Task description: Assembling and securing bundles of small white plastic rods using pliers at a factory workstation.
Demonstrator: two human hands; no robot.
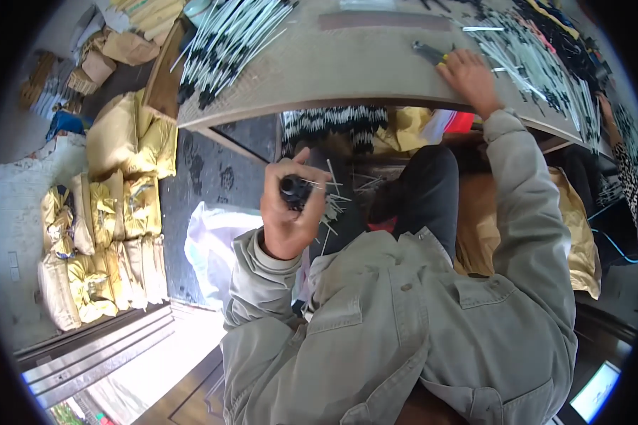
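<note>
Hands well apart; left hand [273, 212] wrapped round a black item [295, 191], its round end up, above the lap; right hand [469, 78] on the worktop [361, 67], at the yellow handles of a pliers-like tool [428, 52], grip cannot be told; black-and-white rods [237, 42] piled on the worktop's left.

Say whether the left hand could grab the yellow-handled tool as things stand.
Probably not: the left hand grips a dark object, and the right hand seems to be on the yellow-handled tool.
</note>
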